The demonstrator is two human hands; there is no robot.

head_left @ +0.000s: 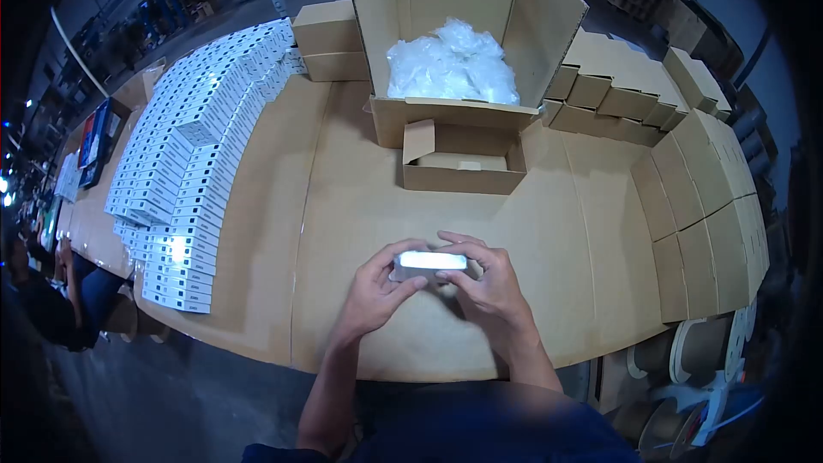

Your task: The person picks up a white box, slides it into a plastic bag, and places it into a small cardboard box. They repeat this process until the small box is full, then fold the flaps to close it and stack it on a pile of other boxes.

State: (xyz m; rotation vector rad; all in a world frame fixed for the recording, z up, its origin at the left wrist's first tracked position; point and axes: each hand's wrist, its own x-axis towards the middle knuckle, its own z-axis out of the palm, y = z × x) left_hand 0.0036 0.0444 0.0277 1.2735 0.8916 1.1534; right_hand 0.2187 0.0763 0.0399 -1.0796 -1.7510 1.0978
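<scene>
Between my two hands, over the near middle of the table, I hold a small white box (433, 261), its top face bright with glare. My left hand (383, 285) grips its left end, thumb toward me. My right hand (487, 279) is closed on the right end, with the thumb on the near face and one finger reaching along the far side. The underside of the box is hidden. Beyond my hands stands an open brown carton (463, 178), with a small pale item on its floor.
Stacked white labelled boxes (184, 171) fill the left side. Behind the carton, a tall open cardboard box (549, 17) holds clear plastic bags (454, 64). Brown cartons (703, 206) line the right edge, and more cartons (617, 77) stand back right. Another person (64, 291) is at far left.
</scene>
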